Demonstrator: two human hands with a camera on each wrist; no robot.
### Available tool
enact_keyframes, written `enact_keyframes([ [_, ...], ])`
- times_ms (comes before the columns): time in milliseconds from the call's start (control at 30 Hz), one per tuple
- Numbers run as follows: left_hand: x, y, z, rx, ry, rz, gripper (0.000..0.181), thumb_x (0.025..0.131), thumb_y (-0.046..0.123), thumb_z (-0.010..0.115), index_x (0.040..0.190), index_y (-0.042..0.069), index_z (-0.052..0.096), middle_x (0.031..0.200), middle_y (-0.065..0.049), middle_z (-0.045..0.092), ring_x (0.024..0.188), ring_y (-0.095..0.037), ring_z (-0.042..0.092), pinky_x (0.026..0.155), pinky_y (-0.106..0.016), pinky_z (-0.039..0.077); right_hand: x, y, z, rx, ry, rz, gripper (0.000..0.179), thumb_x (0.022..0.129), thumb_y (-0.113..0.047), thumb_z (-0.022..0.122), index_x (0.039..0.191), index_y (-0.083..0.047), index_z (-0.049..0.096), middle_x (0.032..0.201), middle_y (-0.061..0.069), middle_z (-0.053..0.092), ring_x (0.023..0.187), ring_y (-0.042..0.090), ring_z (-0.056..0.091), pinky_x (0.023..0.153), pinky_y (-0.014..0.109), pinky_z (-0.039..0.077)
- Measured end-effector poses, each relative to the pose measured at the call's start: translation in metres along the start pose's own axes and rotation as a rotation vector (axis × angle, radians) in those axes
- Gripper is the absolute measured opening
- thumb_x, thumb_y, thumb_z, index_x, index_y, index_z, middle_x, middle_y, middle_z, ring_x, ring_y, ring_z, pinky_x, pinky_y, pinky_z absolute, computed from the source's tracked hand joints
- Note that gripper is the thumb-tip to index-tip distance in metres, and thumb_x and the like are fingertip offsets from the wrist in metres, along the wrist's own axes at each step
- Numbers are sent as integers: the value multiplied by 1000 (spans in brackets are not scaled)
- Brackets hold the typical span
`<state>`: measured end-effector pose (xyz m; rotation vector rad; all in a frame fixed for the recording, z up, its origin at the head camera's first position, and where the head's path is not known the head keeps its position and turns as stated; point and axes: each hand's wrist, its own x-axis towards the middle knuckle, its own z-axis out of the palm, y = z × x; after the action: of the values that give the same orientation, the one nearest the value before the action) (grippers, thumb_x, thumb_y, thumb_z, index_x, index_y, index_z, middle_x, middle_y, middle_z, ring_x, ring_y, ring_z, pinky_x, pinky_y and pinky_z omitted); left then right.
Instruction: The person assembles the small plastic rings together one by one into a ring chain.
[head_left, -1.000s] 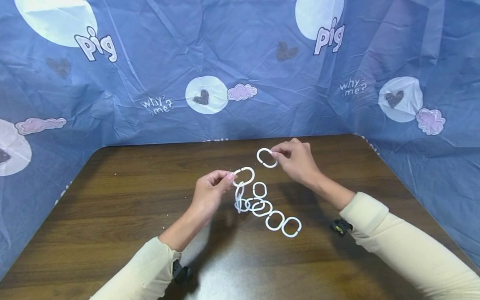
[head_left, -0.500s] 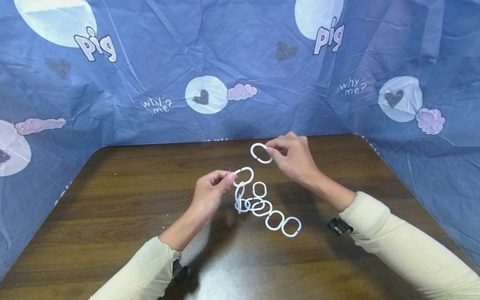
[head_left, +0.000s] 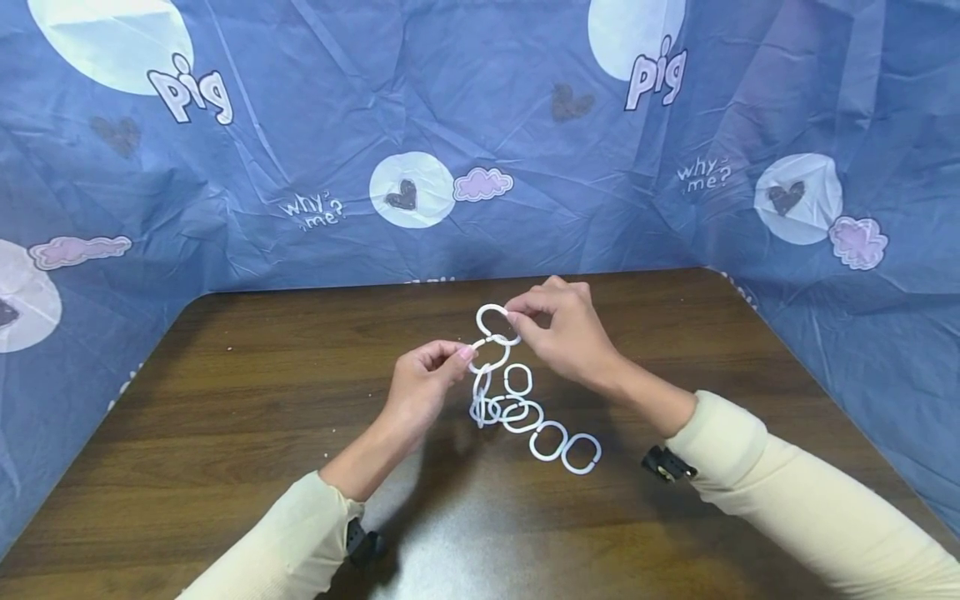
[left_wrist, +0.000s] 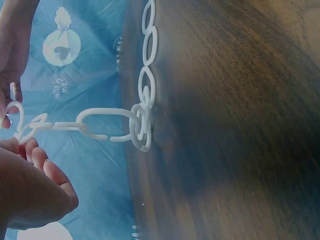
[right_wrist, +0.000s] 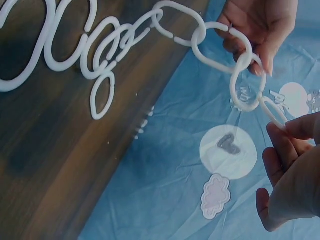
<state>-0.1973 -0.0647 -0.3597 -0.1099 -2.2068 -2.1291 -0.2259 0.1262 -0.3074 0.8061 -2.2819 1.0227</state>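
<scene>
My left hand (head_left: 427, 385) pinches a white plastic chain link (head_left: 507, 358) between thumb and fingers. From it a short chain hangs down to the table, where several joined links (left_wrist: 92, 111) lie bunched. My right hand (head_left: 564, 337), just beyond and to the right, pinches another white link (head_left: 479, 320) at its right side. Its lower edge overlaps the top of the left hand's link near that link's gap; whether one passes through the other I cannot tell. Both hands hold their links above the table.
Beside the chain on the brown wooden table (head_left: 262, 417) lies a link (head_left: 530, 380). Towards the front right lie two more links (head_left: 551, 422), edge to edge. A blue printed cloth (head_left: 315, 142) stands behind and at the sides of the table.
My right hand has carried its link leftward, first slightly up and then down, until it overlaps the link in my left hand. The left hand has stayed almost still.
</scene>
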Motion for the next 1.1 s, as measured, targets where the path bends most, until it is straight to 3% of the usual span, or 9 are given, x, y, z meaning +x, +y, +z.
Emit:
enact_keyframes([
  [567, 0, -4, 1, 13, -13, -4, 20, 90, 9, 66, 95, -10, 66, 70, -2, 58, 68, -10, 52, 64, -21, 43, -5, -8, 12, -102, -53, -17, 5, 81, -6, 70, 83, -7, 74, 72, -4, 67, 74, 18, 52, 85, 42, 31],
  [833, -1, -2, 0, 11, -20, 6, 19, 90, 10, 65, 93, -8, 67, 71, -1, 57, 69, -10, 52, 65, -22, 44, -6, -7, 14, -183, -127, -16, 7, 83, -8, 68, 85, -9, 75, 73, -4, 66, 76, 14, 50, 84, 44, 32],
  [1100, -1, -1, -4, 47, 1, -5, 19, 90, 13, 66, 93, -6, 67, 69, 3, 54, 69, -10, 51, 64, -21, 43, -6, -1, 7, -160, -198, 73, 8, 87, -9, 65, 87, -8, 74, 79, -2, 66, 78, 16, 48, 83, 45, 30],
])
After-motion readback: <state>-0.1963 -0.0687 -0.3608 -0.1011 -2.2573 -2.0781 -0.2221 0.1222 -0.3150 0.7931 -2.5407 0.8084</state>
